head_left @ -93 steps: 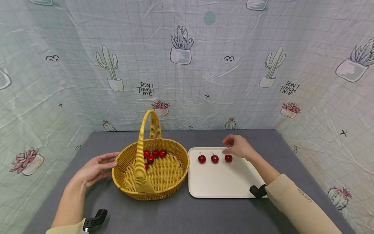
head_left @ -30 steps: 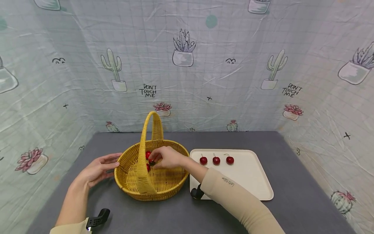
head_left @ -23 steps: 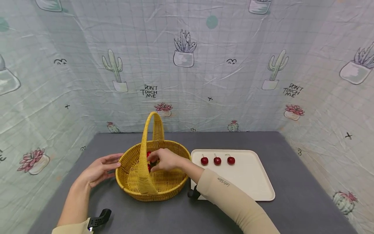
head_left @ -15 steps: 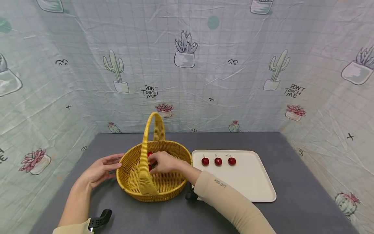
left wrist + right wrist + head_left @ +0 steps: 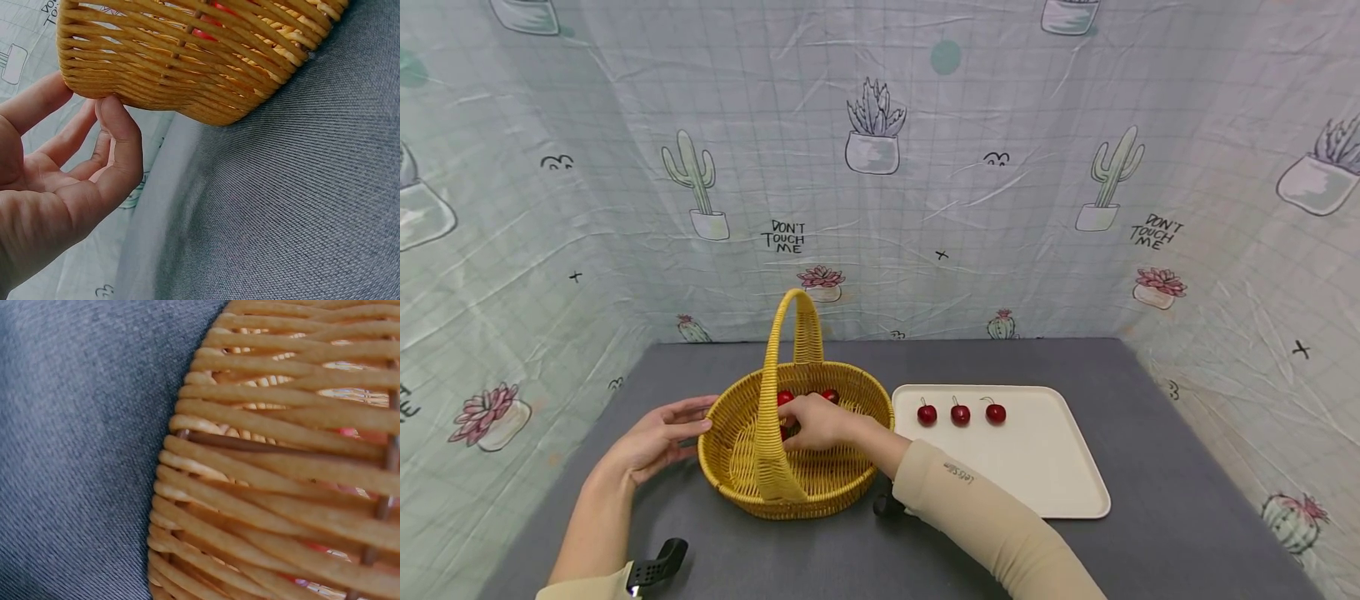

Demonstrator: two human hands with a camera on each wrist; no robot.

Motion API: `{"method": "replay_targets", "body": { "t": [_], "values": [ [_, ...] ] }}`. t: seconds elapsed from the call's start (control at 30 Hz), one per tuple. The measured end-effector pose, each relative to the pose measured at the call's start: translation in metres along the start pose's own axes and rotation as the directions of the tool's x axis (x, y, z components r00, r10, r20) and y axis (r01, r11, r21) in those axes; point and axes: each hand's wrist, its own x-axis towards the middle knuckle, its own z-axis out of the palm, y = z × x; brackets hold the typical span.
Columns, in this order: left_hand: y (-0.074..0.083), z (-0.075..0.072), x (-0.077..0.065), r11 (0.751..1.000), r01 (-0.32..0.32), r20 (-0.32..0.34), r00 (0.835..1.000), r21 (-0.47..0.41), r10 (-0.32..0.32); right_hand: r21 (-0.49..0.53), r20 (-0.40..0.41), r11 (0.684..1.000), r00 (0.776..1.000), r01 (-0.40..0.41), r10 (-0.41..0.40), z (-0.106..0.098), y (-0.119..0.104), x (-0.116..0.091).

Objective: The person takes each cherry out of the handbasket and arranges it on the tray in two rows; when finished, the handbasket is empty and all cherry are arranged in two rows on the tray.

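A yellow wicker basket (image 5: pixel 827 492) with a tall handle stands at centre left, with red cherries (image 5: pixel 785 397) inside. My left hand (image 5: pixel 658 437) is at its left side, with fingertips against the rim, as the left wrist view (image 5: pixel 81 150) also shows. My right hand (image 5: pixel 822 423) reaches down into the basket from the right, fingers bent around the cherries near the handle's base. The fingertips are partly hidden, and I cannot tell whether they pinch a cherry. In the right wrist view the basket's woven wall (image 5: pixel 281 450) hides the hand.
A cream tray (image 5: pixel 1037 458) lies right of the basket, with three stemmed cherries (image 5: pixel 960 414) in a row near its back edge; my right forearm crosses its front left. A grey cloth covers the table (image 5: pixel 760 558). A printed curtain (image 5: pixel 955 183) hangs behind and at both sides.
My right hand has gone from above the tray's third cherry into the basket, where it shifts slightly among the cherries. The left hand stays at the rim.
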Motion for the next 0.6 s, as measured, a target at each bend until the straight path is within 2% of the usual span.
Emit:
{"method": "replay_targets", "body": {
  "t": [0.2,0.6],
  "values": [
    [0.0002,0.0010,0.0003,1.000,0.002,-0.004,1.000,-0.003,-0.002,-0.046,0.012,0.999,1.000,0.015,-0.014,0.0029,0.0005,0.0000],
    [-0.0015,0.0012,0.0002,1.000,0.004,-0.004,1.000,0.006,-0.004,-0.021,-0.007,0.999,0.999,0.032,-0.032,0.0074,0.0007,-0.0008]
  ]
}}
